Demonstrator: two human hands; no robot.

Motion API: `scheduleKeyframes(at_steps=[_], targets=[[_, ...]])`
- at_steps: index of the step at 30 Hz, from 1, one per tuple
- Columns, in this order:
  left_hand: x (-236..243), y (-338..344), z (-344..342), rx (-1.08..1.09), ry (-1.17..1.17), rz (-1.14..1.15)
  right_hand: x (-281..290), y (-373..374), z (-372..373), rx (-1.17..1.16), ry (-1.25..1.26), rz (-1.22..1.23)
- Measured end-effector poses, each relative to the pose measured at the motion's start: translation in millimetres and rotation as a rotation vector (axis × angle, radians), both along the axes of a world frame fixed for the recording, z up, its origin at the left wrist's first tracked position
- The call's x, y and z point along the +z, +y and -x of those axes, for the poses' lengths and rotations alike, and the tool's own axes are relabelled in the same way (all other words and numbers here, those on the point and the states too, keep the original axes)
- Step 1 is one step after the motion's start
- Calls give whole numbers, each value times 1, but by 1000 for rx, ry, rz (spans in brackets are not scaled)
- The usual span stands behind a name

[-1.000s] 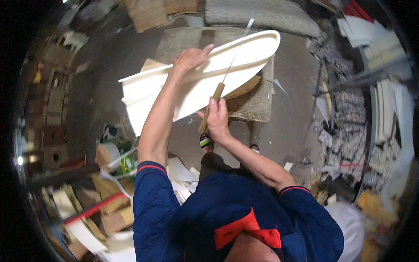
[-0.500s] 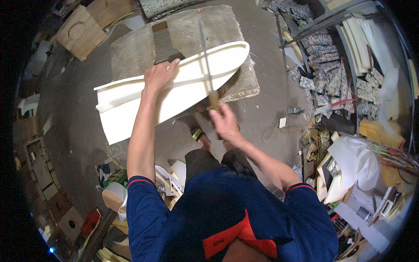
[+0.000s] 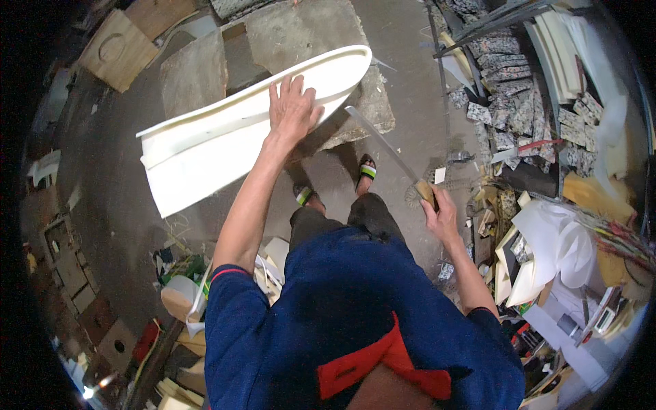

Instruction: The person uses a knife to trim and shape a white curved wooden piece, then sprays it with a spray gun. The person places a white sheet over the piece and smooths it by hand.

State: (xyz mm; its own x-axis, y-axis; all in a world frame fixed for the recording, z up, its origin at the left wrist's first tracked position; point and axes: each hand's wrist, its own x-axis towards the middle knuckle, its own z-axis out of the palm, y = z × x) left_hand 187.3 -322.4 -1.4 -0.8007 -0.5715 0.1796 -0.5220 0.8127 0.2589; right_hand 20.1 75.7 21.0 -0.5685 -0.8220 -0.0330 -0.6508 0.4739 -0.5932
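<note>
Right hand (image 3: 443, 217), closed on wooden handle of long knife (image 3: 395, 154); blade tip near edge of white shaped panel (image 3: 219, 143). Left hand (image 3: 294, 113), spread upon panel; panel ahead-left of right hand. Step, judged: steadying; any cutting would call for setting blade to edge. Grey slabs (image 3: 301, 34) beyond.

Knife (image 3: 387, 145) right of foam panel (image 3: 205, 157)

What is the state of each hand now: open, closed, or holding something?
Left hand: open, resting on the long white round-ended foam-like piece.
Right hand: closed, holding the long-bladed metal knife by its brown handle.
</note>
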Motion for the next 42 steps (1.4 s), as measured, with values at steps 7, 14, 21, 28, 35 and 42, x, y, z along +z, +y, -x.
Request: scheduleKeyframes(at_steps=[7, 14, 21, 28, 35, 42], targets=[[14, 29, 19, 179, 245, -50, -17, -38, 74, 242, 65, 12], [20, 89, 31, 289, 69, -23, -29, -85, 106, 332, 62, 56], [15, 106, 35, 347, 74, -62, -20, -95, 110, 311, 54, 9], [13, 105, 33, 304, 155, -104, -17, -109, 104, 255, 102, -54], [10, 105, 31, 290, 209, -150, -16, -110, 115, 278, 129, -73], [12, 109, 34, 338, 181, -150, -9, -118, 140, 293, 169, -98]])
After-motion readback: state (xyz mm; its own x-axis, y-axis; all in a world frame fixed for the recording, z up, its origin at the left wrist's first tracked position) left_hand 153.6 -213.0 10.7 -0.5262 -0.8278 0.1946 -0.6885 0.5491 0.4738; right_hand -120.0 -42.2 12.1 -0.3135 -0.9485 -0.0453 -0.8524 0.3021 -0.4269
